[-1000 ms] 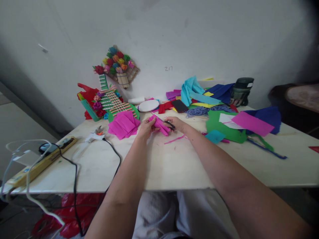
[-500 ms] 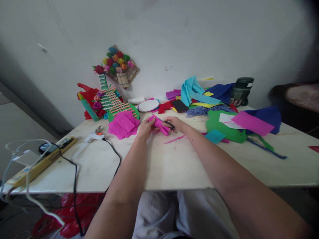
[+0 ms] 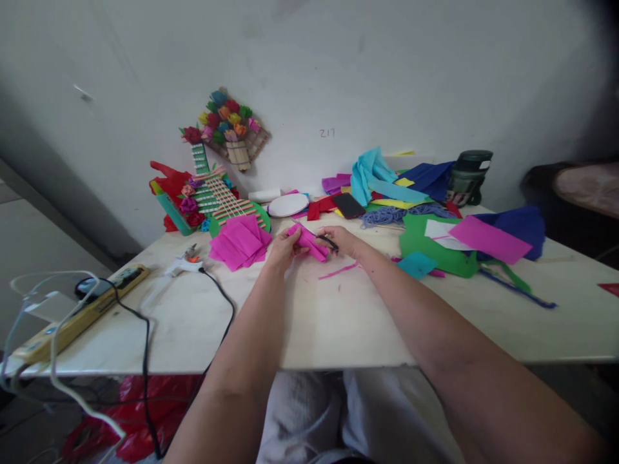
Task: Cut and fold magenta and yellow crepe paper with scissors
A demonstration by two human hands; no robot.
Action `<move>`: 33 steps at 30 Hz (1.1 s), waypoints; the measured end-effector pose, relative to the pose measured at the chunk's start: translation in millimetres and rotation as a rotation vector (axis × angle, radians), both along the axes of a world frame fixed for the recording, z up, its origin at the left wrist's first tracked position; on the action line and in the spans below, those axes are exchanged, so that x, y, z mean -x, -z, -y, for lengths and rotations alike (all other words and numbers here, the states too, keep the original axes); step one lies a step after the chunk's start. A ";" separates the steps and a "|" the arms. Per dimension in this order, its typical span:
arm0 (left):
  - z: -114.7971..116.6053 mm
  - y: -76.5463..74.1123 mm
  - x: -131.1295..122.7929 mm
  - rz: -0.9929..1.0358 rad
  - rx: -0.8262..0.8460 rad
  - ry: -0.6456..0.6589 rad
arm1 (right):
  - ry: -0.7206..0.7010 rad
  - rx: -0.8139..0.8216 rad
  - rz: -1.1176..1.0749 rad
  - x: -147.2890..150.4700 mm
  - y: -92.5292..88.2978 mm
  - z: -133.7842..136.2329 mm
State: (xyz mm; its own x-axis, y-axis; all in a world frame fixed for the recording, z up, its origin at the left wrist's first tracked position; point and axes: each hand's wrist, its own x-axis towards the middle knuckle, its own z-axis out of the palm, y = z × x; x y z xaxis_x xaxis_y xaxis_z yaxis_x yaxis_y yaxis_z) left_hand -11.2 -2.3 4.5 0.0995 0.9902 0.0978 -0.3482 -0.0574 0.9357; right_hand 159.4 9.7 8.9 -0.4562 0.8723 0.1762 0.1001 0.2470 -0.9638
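At the centre of the frame, our left hand (image 3: 287, 247) pinches a folded piece of pink paper (image 3: 313, 246) between thumb and fingers. Just right of it, our right hand (image 3: 342, 240) grips the black handles of the scissors (image 3: 328, 242), whose blades lie along the paper's upper edge; we cannot tell how far they are parted. Below, we see a thin pink strip (image 3: 333, 272) on the table (image 3: 348, 322). Left of centre we have a stack of pink sheets (image 3: 239, 243); above our right hand lies a phone (image 3: 349, 205).
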 end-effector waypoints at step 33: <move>4.1 -1.3 -1.2 -0.027 0.010 0.124 | -0.103 0.088 -0.060 -0.2 4.1 -5.9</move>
State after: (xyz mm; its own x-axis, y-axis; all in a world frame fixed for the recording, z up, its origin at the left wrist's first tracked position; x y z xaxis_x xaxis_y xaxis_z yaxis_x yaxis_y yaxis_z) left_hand -10.0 -6.3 5.7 0.2233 0.9711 0.0839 -0.3268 -0.0065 0.9451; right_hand 159.7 15.6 4.7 -0.5349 0.8348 0.1304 0.0202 0.1670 -0.9858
